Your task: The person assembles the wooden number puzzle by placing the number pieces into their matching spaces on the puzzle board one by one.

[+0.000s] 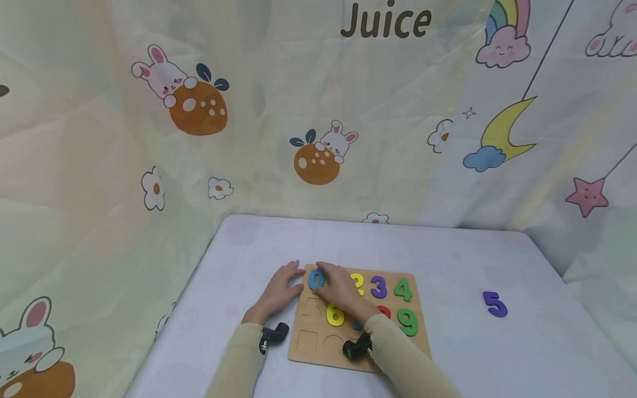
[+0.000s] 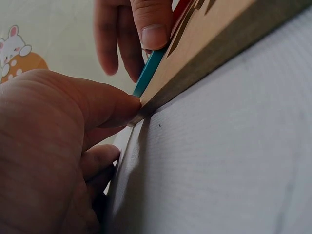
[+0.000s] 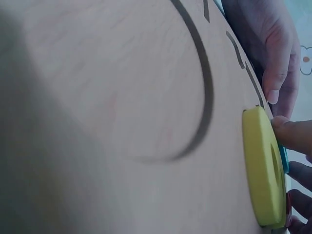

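A wooden number board [image 1: 308, 354] lies on the table, with coloured numbers on it. My right hand [image 1: 343, 288] reaches over its upper left part, thumb and fingers at opposite sides of the blue number 0 [image 1: 316, 279]. In the left wrist view, the right thumb [image 2: 155, 36] touches the blue piece. At the board's left edge, my left hand [image 1: 278, 288] rests with its thumb [image 2: 124, 105] touching the corner. A yellow number 6 [image 3: 263, 165] sits on the board below the right hand. The number 1 place is mostly hidden by the right hand.
A loose purple number 5 [image 1: 495, 304] lies on the white table [image 1: 463, 354] to the right of the board. Green numbers 4 [image 1: 403, 289] and 9 [image 1: 408, 321] and a purple 3 [image 1: 379, 287] sit on the board. A printed curtain [image 1: 269, 88] hangs behind the table.
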The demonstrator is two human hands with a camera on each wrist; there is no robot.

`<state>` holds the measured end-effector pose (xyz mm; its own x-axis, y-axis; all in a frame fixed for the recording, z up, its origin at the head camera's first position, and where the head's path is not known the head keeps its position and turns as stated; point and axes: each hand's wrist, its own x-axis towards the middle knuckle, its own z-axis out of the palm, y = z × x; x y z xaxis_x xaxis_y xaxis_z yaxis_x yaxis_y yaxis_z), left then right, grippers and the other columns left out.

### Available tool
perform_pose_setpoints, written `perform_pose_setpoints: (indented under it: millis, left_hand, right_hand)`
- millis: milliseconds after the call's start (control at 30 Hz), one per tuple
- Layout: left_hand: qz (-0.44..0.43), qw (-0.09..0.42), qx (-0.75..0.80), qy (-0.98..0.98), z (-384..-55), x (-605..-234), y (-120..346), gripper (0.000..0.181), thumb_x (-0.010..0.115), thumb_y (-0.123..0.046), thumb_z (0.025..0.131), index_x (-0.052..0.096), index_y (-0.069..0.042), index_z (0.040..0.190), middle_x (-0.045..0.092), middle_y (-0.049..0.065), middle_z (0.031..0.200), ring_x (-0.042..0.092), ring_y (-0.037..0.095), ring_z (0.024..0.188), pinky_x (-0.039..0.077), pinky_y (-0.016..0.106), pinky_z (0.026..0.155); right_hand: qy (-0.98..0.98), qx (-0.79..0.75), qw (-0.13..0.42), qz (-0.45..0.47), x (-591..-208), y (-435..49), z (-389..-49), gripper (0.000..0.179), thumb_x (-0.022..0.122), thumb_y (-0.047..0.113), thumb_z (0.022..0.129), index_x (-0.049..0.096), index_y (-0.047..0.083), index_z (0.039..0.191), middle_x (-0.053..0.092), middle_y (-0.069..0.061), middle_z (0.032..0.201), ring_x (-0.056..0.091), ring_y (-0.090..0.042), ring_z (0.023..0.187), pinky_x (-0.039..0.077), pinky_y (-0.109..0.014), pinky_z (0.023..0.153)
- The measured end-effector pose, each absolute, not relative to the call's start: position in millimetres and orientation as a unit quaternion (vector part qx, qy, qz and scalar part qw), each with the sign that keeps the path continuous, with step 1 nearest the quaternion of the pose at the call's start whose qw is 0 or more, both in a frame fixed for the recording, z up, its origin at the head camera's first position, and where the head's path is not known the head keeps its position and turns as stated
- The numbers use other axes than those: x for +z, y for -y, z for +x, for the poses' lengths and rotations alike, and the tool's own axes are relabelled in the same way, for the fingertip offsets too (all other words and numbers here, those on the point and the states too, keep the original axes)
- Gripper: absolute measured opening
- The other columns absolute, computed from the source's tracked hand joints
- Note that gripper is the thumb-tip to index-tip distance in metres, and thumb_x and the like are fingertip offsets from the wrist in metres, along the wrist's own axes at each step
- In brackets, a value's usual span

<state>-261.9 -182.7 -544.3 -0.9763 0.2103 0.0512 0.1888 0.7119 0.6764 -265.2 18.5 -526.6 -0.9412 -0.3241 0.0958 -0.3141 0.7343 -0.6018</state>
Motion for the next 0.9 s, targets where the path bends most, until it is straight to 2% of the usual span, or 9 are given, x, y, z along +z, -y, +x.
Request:
perform_pose_setpoints:
  millis: [133, 433, 800, 900]
  left_hand:
    - [0.114, 0.011, 0.364, -0.924, -263, -543, 182, 0.040, 0.062, -0.024, 0.091, 0.062, -0.015, 0.131, 0.038, 0.007, 0.155, 0.027, 0.028, 0.146, 0.021, 0.049, 0.120]
    - [0.125, 0.001, 0.370, -0.921, -263, -542, 181, 0.041, 0.063, -0.022, 0.090, 0.061, -0.014, 0.131, 0.040, 0.008, 0.153, 0.028, 0.029, 0.145, 0.021, 0.050, 0.120]
    - [0.137, 0.000, 0.367, -0.920, -263, -543, 182, 0.045, 0.064, -0.018, 0.089, 0.060, -0.016, 0.133, 0.047, 0.001, 0.149, 0.028, 0.027, 0.145, 0.019, 0.051, 0.120]
    - [0.133, 0.001, 0.369, -0.920, -263, -543, 182, 0.045, 0.065, -0.018, 0.088, 0.060, -0.018, 0.133, 0.049, -0.002, 0.147, 0.027, 0.029, 0.145, 0.020, 0.054, 0.119]
  right_hand:
    - [-0.929, -0.328, 0.007, -0.170, -524, -19, -263, 0.068, 0.076, 0.028, 0.084, 0.048, 0.015, 0.144, 0.056, -0.004, 0.140, 0.048, -0.027, 0.133, 0.036, -0.049, 0.113]
    - [-0.925, -0.339, 0.020, -0.169, -520, -21, -262, 0.066, 0.076, 0.025, 0.084, 0.048, 0.016, 0.144, 0.057, -0.003, 0.139, 0.048, -0.027, 0.133, 0.037, -0.049, 0.113]
    - [-0.916, -0.358, 0.048, -0.176, -518, -27, -260, 0.072, 0.074, 0.025, 0.086, 0.040, 0.018, 0.149, 0.052, -0.003, 0.144, 0.048, -0.028, 0.132, 0.042, -0.047, 0.109]
    - [-0.911, -0.369, 0.055, -0.174, -513, -35, -259, 0.071, 0.072, 0.023, 0.087, 0.038, 0.019, 0.150, 0.051, -0.006, 0.144, 0.052, -0.028, 0.127, 0.045, -0.047, 0.106]
